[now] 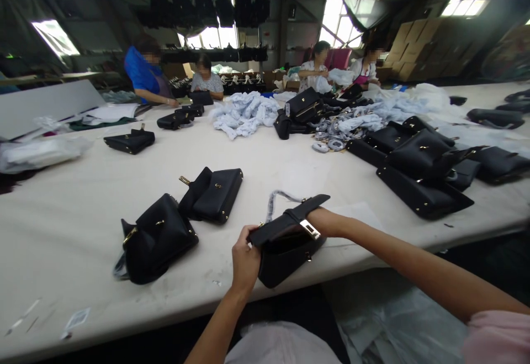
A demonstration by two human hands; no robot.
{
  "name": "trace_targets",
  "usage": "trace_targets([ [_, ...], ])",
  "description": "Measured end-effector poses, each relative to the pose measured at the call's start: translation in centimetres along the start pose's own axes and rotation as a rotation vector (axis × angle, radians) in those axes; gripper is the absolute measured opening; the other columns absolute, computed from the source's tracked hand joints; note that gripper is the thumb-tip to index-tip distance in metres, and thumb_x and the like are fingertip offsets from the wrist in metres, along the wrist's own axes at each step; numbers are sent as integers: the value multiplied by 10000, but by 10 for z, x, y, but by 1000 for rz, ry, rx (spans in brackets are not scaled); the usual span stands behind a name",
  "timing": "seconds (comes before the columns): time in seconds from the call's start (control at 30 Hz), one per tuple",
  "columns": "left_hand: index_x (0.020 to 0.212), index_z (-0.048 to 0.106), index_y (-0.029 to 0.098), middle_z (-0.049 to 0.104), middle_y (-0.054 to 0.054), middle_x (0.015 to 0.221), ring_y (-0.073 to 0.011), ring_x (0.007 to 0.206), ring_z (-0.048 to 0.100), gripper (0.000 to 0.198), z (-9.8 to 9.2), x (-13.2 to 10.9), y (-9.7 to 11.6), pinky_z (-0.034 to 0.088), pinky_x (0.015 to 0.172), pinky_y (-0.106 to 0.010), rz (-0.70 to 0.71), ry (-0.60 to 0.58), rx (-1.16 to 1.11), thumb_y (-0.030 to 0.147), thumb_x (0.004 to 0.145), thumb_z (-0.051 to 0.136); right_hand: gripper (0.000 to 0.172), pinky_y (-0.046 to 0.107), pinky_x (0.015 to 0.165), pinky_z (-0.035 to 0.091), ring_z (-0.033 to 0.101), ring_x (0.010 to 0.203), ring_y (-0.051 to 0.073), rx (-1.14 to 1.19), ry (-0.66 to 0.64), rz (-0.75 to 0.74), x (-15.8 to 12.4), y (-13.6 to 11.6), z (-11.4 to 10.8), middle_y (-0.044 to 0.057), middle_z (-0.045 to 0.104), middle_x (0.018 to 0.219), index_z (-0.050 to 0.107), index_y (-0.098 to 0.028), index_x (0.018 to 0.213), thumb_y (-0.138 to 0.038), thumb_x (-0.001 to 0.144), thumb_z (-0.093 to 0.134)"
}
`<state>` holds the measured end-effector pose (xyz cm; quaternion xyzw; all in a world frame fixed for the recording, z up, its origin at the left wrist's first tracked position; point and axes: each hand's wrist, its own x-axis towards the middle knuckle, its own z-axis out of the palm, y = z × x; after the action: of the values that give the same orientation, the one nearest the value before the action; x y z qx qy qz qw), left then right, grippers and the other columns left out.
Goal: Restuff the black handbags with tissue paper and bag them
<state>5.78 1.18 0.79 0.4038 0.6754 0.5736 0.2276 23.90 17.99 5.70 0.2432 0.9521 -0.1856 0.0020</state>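
Note:
A black handbag point(281, 264) with a gold clasp stands at the front edge of the table. My left hand point(245, 258) holds its left end, fingers wrapped over the upper corner. Under the lifted flap point(285, 219), my right hand point(325, 222) reaches into the bag's right side, and its fingers are hidden. The bag's handle point(272, 202), wrapped in clear or greyish film, arches behind it. To the left lie two more black handbags, one nearer point(159, 242) and one farther point(219, 193), both with gold fittings.
Black handbags point(418, 154) are heaped at the right. Pale blue wrapping point(246, 111) and grey-wrapped handles point(335, 144) lie mid-table. Several people work along the far side, one in a blue top point(143, 74). Stacked cartons point(422, 49) stand at the back right.

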Motion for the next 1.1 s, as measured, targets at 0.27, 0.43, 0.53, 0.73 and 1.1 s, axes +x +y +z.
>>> trace_targets([
  [0.27, 784, 511, 198, 569, -13, 824, -150, 801, 573, 122, -4, -31, 37, 471, 775, -281, 625, 98, 335, 160, 878, 579, 311, 303, 825, 460, 631, 932, 204, 81, 229, 77, -22, -5, 5, 35, 669, 1041, 542, -227, 1123, -179, 819, 587],
  [0.43, 1139, 563, 135, 657, -144, 1080, -279, 1064, 608, 245, 43, 5, 50, 497, 907, -413, 482, -414, 683, 164, 922, 454, 414, 325, 912, 470, 588, 1011, 182, 430, 524, 93, -42, 0, 34, 37, 602, 1077, 453, -223, 1128, -110, 745, 564],
  [0.53, 1010, 634, 181, 711, -77, 881, -233, 817, 678, 192, 55, 24, 57, 529, 744, -313, 400, -630, 670, 160, 891, 485, 349, 358, 919, 485, 573, 1041, 203, 482, 683, 221, -58, 10, 47, 57, 579, 1112, 493, -221, 1075, -158, 744, 584],
  [0.73, 887, 676, 204, 715, -81, 885, -219, 838, 671, 251, 64, 25, 68, 492, 756, -278, 405, -759, 469, 137, 876, 435, 354, 355, 875, 483, 555, 1023, 217, 285, 541, 389, -80, 16, 43, 71, 581, 1079, 612, -214, 1120, -156, 773, 568],
  [1.1, 830, 689, 141, 699, -170, 810, -279, 756, 674, 243, 69, 30, 64, 477, 671, -331, 353, -591, 720, 104, 818, 449, 182, 309, 736, 421, 573, 889, 229, -334, 225, 382, -50, -7, 6, 114, 622, 1001, 665, -160, 942, -133, 881, 496],
])
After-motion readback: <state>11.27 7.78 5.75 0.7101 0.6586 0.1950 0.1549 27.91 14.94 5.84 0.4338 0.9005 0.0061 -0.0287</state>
